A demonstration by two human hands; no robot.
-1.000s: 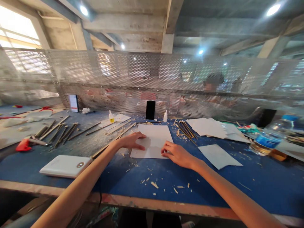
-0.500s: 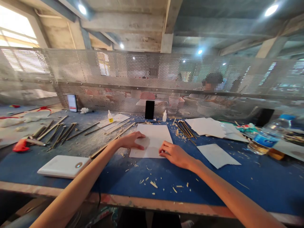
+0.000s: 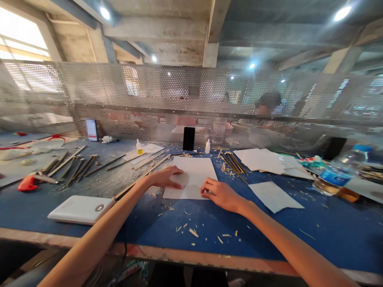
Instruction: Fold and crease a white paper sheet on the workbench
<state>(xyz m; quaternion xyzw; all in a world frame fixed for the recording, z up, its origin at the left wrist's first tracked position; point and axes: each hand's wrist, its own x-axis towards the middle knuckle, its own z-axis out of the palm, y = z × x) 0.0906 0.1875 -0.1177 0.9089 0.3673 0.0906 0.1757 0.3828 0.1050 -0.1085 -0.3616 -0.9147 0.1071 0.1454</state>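
Note:
A white sheet of paper (image 3: pixel 194 173) lies flat on the blue table (image 3: pixel 167 235) in front of me. My left hand (image 3: pixel 168 177) rests at the sheet's left side, thumb and fingers apart, with nothing held. At the lower right edge of the sheet is my right hand (image 3: pixel 216 193), its fingers curled together on the paper; whether it pinches the edge is hidden. Behind the sheet stand a dark phone (image 3: pixel 188 138) and a small white bottle (image 3: pixel 207 146).
A white power bank (image 3: pixel 79 209) lies front left, beyond it several thin sticks (image 3: pixel 80 169) and a red-handled tool (image 3: pixel 27 183). To the right are a torn paper piece (image 3: pixel 275 196), a paper stack (image 3: pixel 260 160) and a water bottle (image 3: pixel 336 175). A perforated metal screen (image 3: pixel 167 103) runs behind.
At the far left edge a bit of someone's hand or skin has come into view. My own hands and the sheet look unmoved.

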